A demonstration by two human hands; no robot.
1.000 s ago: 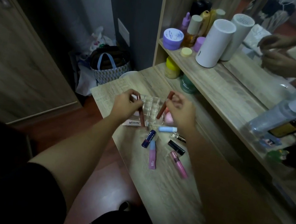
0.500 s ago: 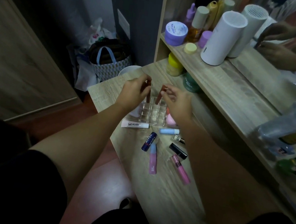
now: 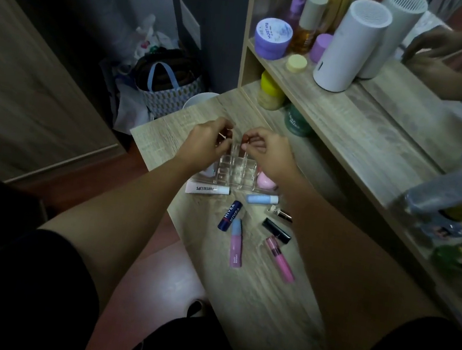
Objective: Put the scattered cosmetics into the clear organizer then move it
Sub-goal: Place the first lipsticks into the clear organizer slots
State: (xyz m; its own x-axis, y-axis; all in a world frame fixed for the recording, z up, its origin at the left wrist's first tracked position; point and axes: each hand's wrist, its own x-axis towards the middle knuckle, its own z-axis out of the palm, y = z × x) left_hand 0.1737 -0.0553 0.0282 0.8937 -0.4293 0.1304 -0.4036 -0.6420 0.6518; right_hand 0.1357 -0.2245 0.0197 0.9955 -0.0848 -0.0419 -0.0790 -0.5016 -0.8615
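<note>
A clear organizer (image 3: 233, 172) with a grid of slots stands on the wooden table (image 3: 252, 283). My left hand (image 3: 206, 141) and my right hand (image 3: 269, 153) hover over its far slots, each pinching a dark red lip tube that is mostly hidden by the fingers. A pink sponge (image 3: 267, 182) lies at the organizer's right side. In front lie a white lip tube (image 3: 207, 189), a light blue tube (image 3: 262, 199), a Nivea stick (image 3: 229, 215), a small glass vial (image 3: 279, 213), a black lipstick (image 3: 276, 229) and two pink tubes (image 3: 236, 243) (image 3: 279, 258).
A raised shelf (image 3: 352, 115) on the right carries a white cylinder (image 3: 349, 45), a purple jar (image 3: 272, 38) and bottles. A yellow jar (image 3: 270, 91) and a green jar (image 3: 297, 122) stand under it. A spray bottle (image 3: 446, 192) is at the right; a bag (image 3: 168, 87) sits on the floor to the left.
Both hands moved away from me to the far slots of the organizer, and the red tubes went from tilted and plainly visible to upright and mostly hidden behind the fingers.
</note>
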